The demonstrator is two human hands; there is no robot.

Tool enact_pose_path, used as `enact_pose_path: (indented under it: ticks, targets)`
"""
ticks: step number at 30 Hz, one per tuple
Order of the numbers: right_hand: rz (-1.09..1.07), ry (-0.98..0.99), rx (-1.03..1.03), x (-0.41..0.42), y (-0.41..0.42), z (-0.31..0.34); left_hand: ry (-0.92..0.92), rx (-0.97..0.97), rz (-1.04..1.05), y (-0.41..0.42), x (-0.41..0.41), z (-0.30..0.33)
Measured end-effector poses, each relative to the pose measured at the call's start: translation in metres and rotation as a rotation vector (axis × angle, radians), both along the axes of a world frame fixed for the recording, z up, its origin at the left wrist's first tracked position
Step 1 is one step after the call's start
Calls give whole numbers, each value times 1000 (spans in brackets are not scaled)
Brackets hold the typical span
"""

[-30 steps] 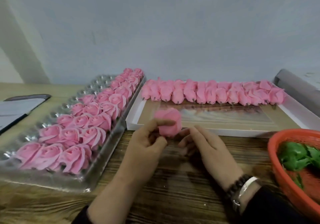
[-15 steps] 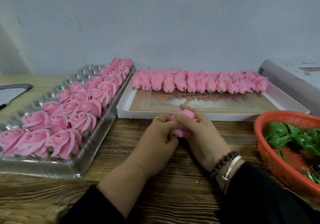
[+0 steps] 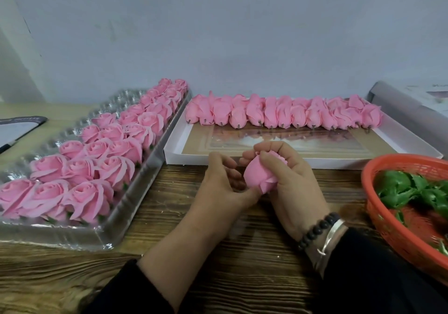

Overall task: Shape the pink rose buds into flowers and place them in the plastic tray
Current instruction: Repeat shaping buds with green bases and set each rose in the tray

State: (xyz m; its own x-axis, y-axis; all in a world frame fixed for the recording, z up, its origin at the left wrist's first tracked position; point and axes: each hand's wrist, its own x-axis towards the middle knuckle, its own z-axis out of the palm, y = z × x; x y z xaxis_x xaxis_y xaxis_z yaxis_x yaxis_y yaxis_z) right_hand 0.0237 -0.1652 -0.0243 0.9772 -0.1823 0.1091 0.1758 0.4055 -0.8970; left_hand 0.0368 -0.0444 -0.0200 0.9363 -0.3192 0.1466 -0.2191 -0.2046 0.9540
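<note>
A pink rose bud point(image 3: 254, 175) is held over the wooden table just in front of the white box. My right hand point(image 3: 291, 182) wraps its fingers round the bud from the right and top. My left hand point(image 3: 220, 187) is at the bud's left, its thumb tip pressing the lower petal edge. The clear plastic tray point(image 3: 135, 192) on the left holds several shaped pink flowers point(image 3: 89, 168) in rows. Several unshaped buds point(image 3: 283, 114) lie in a row along the far side of the white box point(image 3: 300, 162).
An orange mesh basket point(image 3: 388, 224) with green leaf pieces point(image 3: 409, 190) sits at the right edge. A grey roll point(image 3: 407, 110) lies behind the box at right. A dark-edged pad point(image 3: 17, 129) lies far left. Bare wooden table point(image 3: 242, 253) lies below my hands.
The bud has passed from the left hand's grip into the right hand's, and it was lowered toward the table. The left thumb now works at its lower petal.
</note>
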Motion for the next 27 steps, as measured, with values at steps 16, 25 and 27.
enact_pose_path:
  ticks: [16, 25, 27]
  targets:
    - [137, -118, -234, -10, 12, 6, 126, -42, -273, 0, -1, 4]
    - [174, -77, -206, -11, 11, 8, 193, -87, -370, 6, 3, 4]
    - [218, -65, -205, -10, 13, 7, 240, -128, -382, 8, 4, 3]
